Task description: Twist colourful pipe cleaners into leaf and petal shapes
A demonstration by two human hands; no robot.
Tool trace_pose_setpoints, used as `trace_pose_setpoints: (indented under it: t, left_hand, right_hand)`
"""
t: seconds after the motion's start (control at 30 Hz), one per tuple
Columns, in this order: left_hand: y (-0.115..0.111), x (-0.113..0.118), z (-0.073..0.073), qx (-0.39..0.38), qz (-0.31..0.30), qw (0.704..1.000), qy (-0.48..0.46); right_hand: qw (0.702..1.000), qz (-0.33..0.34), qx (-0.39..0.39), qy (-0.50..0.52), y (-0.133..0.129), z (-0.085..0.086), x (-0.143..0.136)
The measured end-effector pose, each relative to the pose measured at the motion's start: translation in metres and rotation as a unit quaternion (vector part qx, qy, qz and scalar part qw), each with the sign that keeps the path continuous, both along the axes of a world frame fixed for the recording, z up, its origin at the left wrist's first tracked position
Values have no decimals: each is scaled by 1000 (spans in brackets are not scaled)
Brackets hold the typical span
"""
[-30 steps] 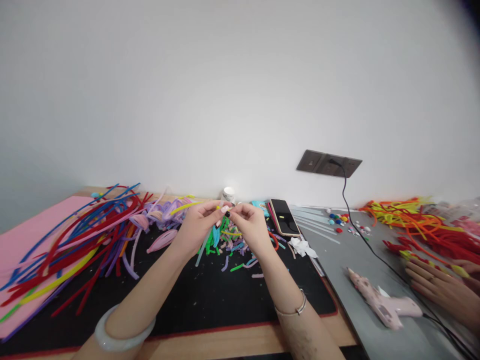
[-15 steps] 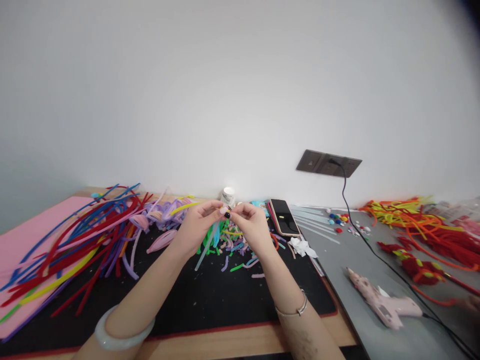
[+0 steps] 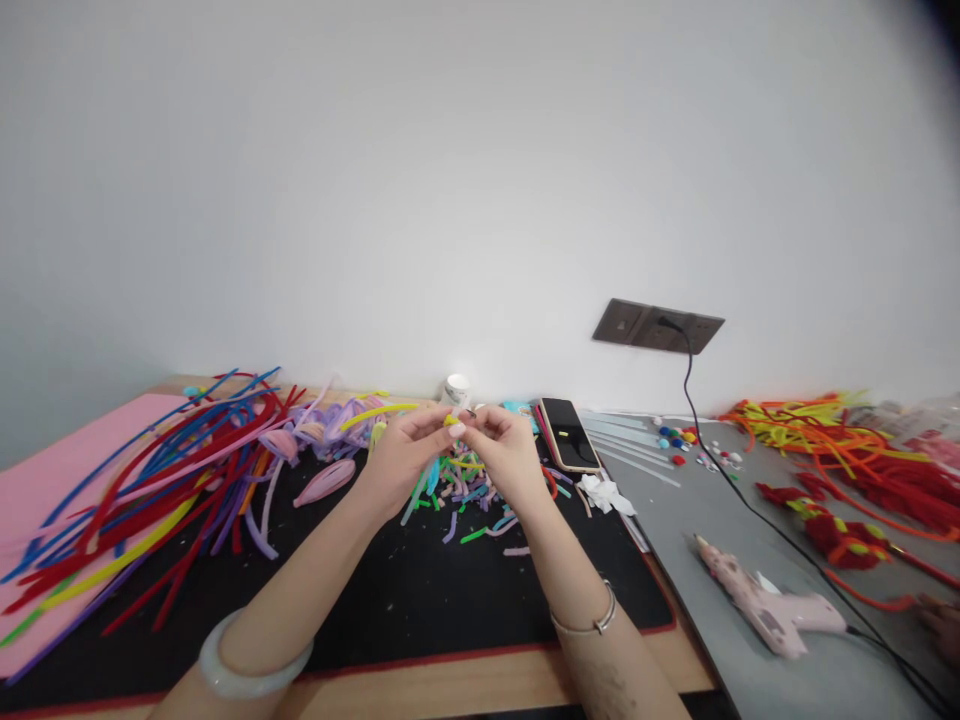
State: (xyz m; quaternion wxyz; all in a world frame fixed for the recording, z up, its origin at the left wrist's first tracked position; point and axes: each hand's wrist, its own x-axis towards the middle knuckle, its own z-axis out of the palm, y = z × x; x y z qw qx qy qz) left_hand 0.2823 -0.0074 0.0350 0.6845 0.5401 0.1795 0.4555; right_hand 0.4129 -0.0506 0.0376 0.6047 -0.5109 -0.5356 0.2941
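Note:
Both hands meet fingertip to fingertip over the back of the black mat [image 3: 442, 610]. My left hand [image 3: 401, 455] is pinched closed, and a pale translucent stick [image 3: 417, 494] slants down from beneath its fingers. My right hand [image 3: 506, 455] is pinched closed against the left fingertips. A small yellow piece [image 3: 451, 420] shows between the fingertips; which hand grips it is hard to tell. Short cut pieces of coloured pipe cleaner [image 3: 472, 490] lie beneath and behind the hands. A white paper cup [image 3: 455, 388] stands just behind them.
Long pipe cleaners [image 3: 157, 470] cover the left side. A phone [image 3: 570, 435] and crumpled tissue [image 3: 606, 494] lie right of my hands. On the grey table are a pink glue gun [image 3: 772, 600], pompoms [image 3: 679, 440], and red pipe cleaners [image 3: 900, 480]. Part of another person's hand [image 3: 937, 615] shows at right.
My left hand has turned and shifted slightly, and the pale stick's visible part is shorter. The yellow piece now shows between my fingertips. The other person's hand is more visible at the right edge.

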Motion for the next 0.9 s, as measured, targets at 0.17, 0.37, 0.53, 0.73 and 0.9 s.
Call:
trace_pose_setpoints:
  t: [0.17,0.37,0.53,0.73,0.9]
  left_hand:
    - [-2,4,0,-32,26,999,-3]
    - [0,-2,2,-44,14,999,-16]
    - [4,-7,0,-14,34,999,19]
    - [4,-2,-2,-5,52,998,20]
    - [1,0,-1,-36,23,999,-14]
  right_hand:
    - [1000,-1,-1,2,1,0,0]
    - [999,41,-12,29,0,3,2]
    - [999,37,-10,27,1,1,6]
    - [1000,13,-13,22,2,0,7]
    - [1000,7,-7,9,3,-2,6]
